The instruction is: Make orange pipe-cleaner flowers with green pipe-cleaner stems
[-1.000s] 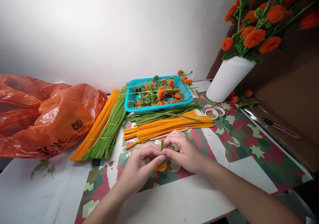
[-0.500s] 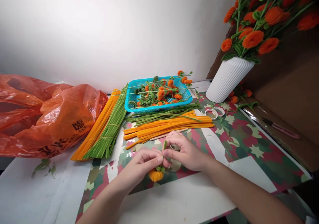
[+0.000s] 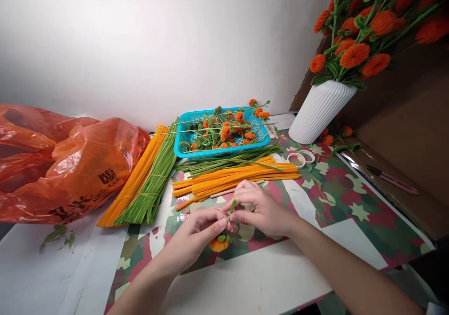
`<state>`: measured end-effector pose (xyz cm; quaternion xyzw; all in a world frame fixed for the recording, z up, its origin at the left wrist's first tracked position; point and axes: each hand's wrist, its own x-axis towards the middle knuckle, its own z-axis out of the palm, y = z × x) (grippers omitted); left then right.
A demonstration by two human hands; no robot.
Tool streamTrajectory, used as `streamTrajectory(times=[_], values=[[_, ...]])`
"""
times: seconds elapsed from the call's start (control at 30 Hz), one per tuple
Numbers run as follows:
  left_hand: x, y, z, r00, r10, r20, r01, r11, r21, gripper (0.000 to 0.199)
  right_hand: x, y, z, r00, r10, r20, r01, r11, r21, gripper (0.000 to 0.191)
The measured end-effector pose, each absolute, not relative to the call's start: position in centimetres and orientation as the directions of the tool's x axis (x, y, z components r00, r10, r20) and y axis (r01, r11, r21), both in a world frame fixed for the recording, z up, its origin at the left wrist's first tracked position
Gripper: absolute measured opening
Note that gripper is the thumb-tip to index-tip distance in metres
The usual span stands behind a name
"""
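- Through the head camera I have both hands closed in a pinch: the left hand point(image 3: 197, 234) and the right hand point(image 3: 265, 212) meet, thumb and fingertips, on a short green stem point(image 3: 233, 206) just below the centre of the frame. The fingers hide the exact contact, so I cannot tell which of them presses harder.
- The yellow-orange flower point(image 3: 219, 245) hangs under that pinch, small green leaves point(image 3: 223, 237) at its top, its head pointing down. I see no finger on its petals.
- What has changed: a second ago the flower sat tucked beneath the fingertips with the stem upright; now it has swung out toward the lower left of the frame, and the stem's free tip leans right. Over the last half second it has barely shifted.
- I read that as the stem being turned between the fingers, which puts the work at the stem and not at the petals.
- My stock is unchanged: orange strips point(image 3: 245, 175) and green strips point(image 3: 228, 162) lie across the middle of the frame, beyond the hands, with the blue basket point(image 3: 210, 154) of small orange flowers point(image 3: 226, 132) behind them.
- The white vase point(image 3: 321, 111) leans in my view at upper right and the red bag point(image 3: 87, 165) fills the left edge, both well apart from the hands.
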<state>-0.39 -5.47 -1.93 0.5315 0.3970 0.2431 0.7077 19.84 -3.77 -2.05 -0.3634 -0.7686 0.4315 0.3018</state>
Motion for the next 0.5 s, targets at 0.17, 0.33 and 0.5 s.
streamTrajectory(times=[0.17, 0.33, 0.5], values=[[-0.34, -5.68, -2.24, 0.698, 0.595, -0.398, -0.026, 0.577, 0.816, 0.026, 20.0, -3.72, -2.49, -0.58, 0.802, 0.147, 0.183, 0.304, -0.935, 0.012], [0.07, -5.68, -2.2, 0.645, 0.688, -0.333, 0.001, 0.435, 0.901, 0.028, 19.93, -3.73, -2.31, -0.539, 0.824, 0.174, 0.211, 0.331, -0.92, 0.018], [0.34, -5.76, -1.88, 0.393, 0.916, 0.076, 0.431, -0.257, 0.865, 0.013, 19.45, -3.98, -2.43, -0.495, 0.855, 0.156, 0.391, 0.379, -0.839, 0.014]])
